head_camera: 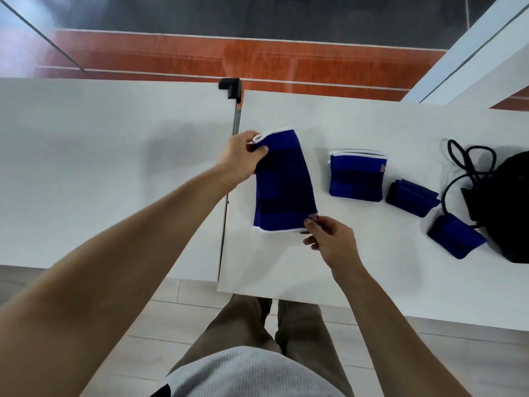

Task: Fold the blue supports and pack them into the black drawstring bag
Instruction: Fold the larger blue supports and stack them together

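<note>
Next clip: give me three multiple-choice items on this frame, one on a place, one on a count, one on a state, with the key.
1. Where is the black bag?
A. at the table's right edge
B. at the left edge
C. on the floor

2. How many blue supports are in view?
A. two
B. four
C. six

3. What state is the long support in?
A. inside the bag
B. lying untouched
C. unfolded, held at both ends

Key:
1 A: the bag lies far right on the table.
2 B: the long support, a folded one and two small ones.
3 C: the left hand pinches its far end and the right hand its near corner.
</note>
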Tool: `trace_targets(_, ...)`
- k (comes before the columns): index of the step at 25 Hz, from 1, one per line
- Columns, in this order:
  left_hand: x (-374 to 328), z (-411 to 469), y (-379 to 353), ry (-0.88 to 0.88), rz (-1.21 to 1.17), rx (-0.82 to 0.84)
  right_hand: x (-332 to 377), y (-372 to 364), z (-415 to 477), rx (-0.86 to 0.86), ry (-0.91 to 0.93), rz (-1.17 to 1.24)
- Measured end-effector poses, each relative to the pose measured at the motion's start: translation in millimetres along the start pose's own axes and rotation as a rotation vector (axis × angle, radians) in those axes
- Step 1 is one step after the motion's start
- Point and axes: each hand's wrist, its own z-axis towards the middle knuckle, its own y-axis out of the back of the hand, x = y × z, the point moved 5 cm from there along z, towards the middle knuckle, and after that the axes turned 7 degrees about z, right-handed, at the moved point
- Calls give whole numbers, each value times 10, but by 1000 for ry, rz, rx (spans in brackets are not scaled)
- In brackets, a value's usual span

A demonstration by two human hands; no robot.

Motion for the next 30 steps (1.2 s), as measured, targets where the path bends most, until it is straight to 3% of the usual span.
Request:
trace_targets(9, 45, 366, -119, -53, 420, -120, -105, -120, 205, -70, 0, -220)
trace_targets(16, 70, 459, -53, -44, 404, -150, -36, -149, 182, -113, -16, -314)
trace_targets(27, 154, 432, -91, -75, 588, -265, -55, -197, 255, -159, -18, -375)
trace_targets(30, 94, 253, -59, -239, 714, -338, -24, -218, 264, -179, -3, -432)
